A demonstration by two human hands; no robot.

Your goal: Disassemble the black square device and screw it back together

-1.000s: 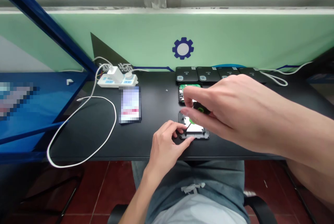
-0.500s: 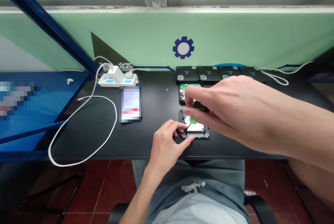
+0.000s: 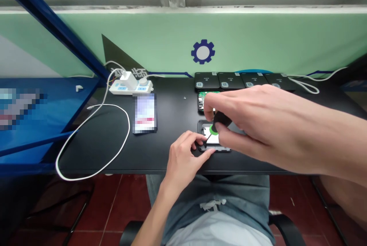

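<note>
My right hand [image 3: 258, 119] is closed around the handle of a screwdriver [image 3: 223, 119], black with a green collar. The thin shaft slants down and left to the lower left corner of a black plastic casing [image 3: 201, 124] with a white panel [image 3: 207, 130] in it. At that same corner my left hand [image 3: 183, 156] grips the casing, fingertips at its left side by the screwdriver tip and thumb along the near edge. The exact tip contact is too small to make out. Just beyond sits an opened black case with a green circuit board [image 3: 201, 96], partly hidden by my right hand.
Several black boxes [image 3: 206, 80] stand in a row at the back of the black table [image 3: 169, 119]. A tiny piece [image 3: 185, 98] lies left of them. Further left are a blurred phone-like item [image 3: 145, 114], a power strip [image 3: 114, 87] and a looped white cable [image 3: 128, 123].
My right fingers have shifted their grip on the screwdriver, and more of its black handle shows now. My left hand keeps its place on the casing. The view has moved slightly.
</note>
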